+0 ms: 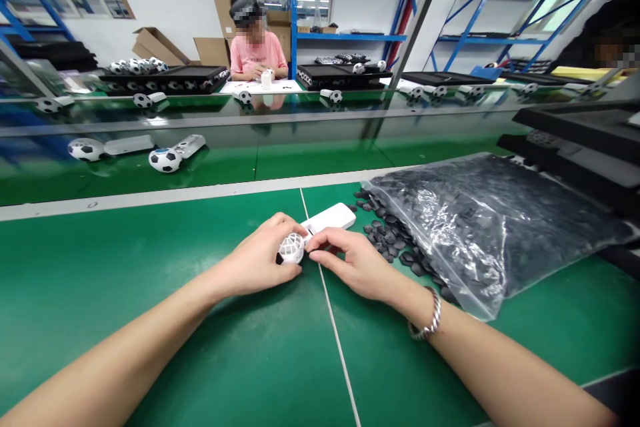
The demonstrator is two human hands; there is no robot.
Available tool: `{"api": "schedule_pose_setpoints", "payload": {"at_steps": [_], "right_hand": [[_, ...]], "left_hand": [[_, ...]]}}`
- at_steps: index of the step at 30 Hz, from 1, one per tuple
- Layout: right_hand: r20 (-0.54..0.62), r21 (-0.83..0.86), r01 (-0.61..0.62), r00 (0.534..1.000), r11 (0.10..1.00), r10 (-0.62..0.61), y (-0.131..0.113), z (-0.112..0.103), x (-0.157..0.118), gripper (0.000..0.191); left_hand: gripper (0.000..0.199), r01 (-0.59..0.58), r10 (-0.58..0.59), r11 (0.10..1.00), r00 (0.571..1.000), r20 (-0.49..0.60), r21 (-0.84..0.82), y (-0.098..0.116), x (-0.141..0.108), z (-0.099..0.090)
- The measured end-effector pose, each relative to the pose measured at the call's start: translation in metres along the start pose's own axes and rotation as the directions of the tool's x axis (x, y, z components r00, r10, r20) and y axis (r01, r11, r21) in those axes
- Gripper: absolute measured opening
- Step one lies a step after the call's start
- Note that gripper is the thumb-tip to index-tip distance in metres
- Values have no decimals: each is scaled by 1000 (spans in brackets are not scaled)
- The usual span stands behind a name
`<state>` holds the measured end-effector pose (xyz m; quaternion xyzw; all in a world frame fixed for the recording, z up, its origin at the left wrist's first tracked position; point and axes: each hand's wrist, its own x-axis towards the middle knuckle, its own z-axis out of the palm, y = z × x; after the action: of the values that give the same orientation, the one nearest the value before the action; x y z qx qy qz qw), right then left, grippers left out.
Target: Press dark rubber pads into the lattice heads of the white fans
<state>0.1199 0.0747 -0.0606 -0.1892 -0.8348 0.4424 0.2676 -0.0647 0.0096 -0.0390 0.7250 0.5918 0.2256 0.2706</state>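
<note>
Ball (293, 247), latticed, sat gripped by the half-curled left hand (256, 257). Beside it, the right hand (359, 265) nearly pinched, its hold unclear. Beyond, a pink shirt (274, 52) bore lettering.

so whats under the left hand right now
Under the left hand, a white lattice ball shows between thumb and fingers, with a dark patch at its lower left. The ball's underside and the green bench directly below the palm are covered.

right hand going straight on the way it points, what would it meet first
Probably the white latticed ball in the left hand, very close ahead; whether the right hand touches it is unclear.
</note>
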Motion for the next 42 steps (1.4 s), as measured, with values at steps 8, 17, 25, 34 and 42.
{"api": "schedule_pose_setpoints", "payload": {"at_steps": [8, 17, 25, 34, 42], "right_hand": [[-18, 49, -70, 997, 996, 71, -3, 5, 3, 4], [-84, 66, -101, 991, 993, 106, 4, 14, 8, 2], [-126, 93, -225, 964, 970, 235, 6, 15, 12, 12], [-178, -75, -18, 984, 997, 4, 9, 12, 14, 13], [54, -188, -51, 997, 981, 62, 19, 14, 7, 10]], "left_hand": [[36, 6, -6, 1000, 1000, -10, -4, 3, 0, 0], [29, 10, -9, 1000, 996, -86, 6, 3, -1, 6], [27, 14, -12, 1000, 987, -158, 16, 3, 0, 14], [32, 73, -102, 993, 932, -349, -97, -11, 36, -9], [67, 340, -256, 940, 757, -601, 28, -76, 125, -32]]}}
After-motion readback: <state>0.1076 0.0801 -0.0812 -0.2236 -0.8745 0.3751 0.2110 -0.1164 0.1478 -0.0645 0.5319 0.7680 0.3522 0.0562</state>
